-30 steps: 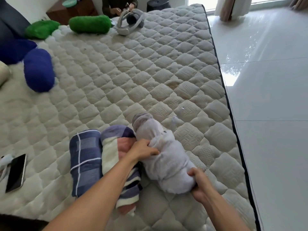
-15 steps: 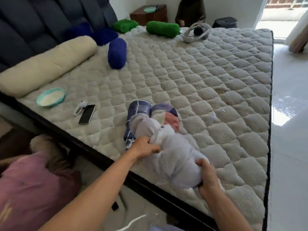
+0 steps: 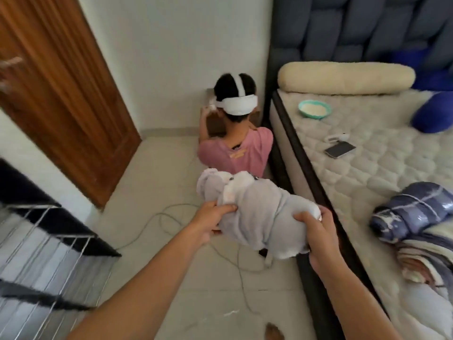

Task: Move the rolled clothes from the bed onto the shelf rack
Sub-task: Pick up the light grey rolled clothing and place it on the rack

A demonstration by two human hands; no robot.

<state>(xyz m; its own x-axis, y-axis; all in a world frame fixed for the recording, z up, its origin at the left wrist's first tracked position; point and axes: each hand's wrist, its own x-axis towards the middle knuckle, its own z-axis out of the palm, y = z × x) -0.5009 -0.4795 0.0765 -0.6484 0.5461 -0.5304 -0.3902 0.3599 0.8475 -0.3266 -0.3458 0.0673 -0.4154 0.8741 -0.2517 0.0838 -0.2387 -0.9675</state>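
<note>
- A pale wall (image 3: 171,57) stood behind, with a brown wooden door (image 3: 61,94) to its left.
- The floor (image 3: 152,180) was light tile, a thin cable (image 3: 157,217) looping across it.
- A dark padded headboard (image 3: 355,28) rose at the right (blue-grey, tufted in panels).
- A quilted cream mattress (image 3: 380,168) sat on a dark frame.
</note>
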